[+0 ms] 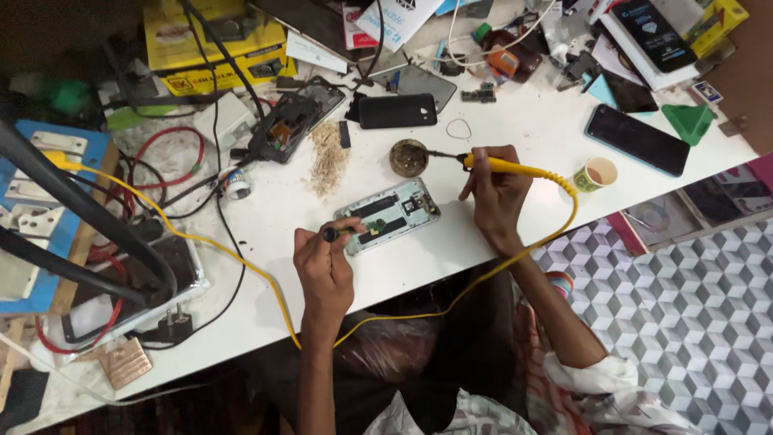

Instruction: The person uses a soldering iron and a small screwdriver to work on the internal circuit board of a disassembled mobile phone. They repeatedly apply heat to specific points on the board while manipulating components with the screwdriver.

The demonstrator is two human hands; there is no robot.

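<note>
- Cluttered white workbench (483,242) is seen from above, crowded with cables, boxes and phone parts; a patterned tiled floor (692,274) shows at the right.
- At the far left, a blue board (72,145) and a black plug (171,326) are set among red and black wires.
- A dismantled dark phone (290,122) and a heap of pale shavings (328,157) are found further along.
- The left hand (324,270) is closed round a small dark-tipped tool (332,234), which is held against the near end of the opened phone (388,215) lying mid-table.
- For clean work, the phone is best kept pinned flat and the tool steadied low.
- A small round tin (408,157) is touched by the tip of the yellow soldering iron (503,167), which is gripped in the right hand (495,193).
- The iron's yellow cord (515,258) should be kept off the board.
- A paper cup (597,173) and a dark phone (638,138) are placed to the right.
</note>
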